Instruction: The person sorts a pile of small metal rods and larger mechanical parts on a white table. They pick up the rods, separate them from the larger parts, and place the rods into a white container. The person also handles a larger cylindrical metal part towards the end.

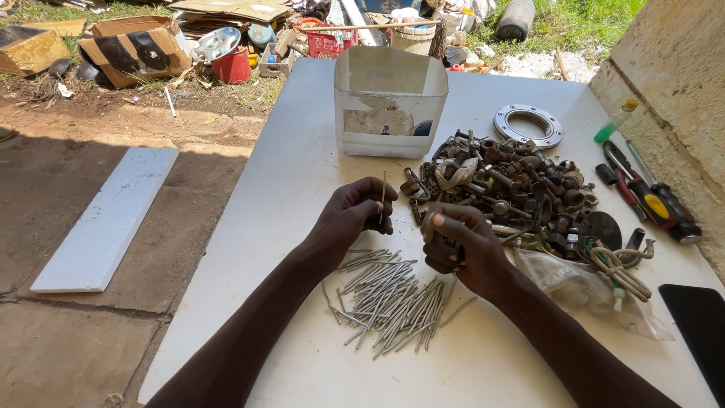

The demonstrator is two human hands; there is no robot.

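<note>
White table point(287, 189) outdoors, dirt yard behind. My left hand point(351, 215) pinched one nail point(383, 193) upright between thumb and fingertips, above the nail pile point(389, 298). My right hand point(457, 245) was curled closed at the edge of the rusty bolt heap point(513, 185); couldn't tell what it gripped.
</note>
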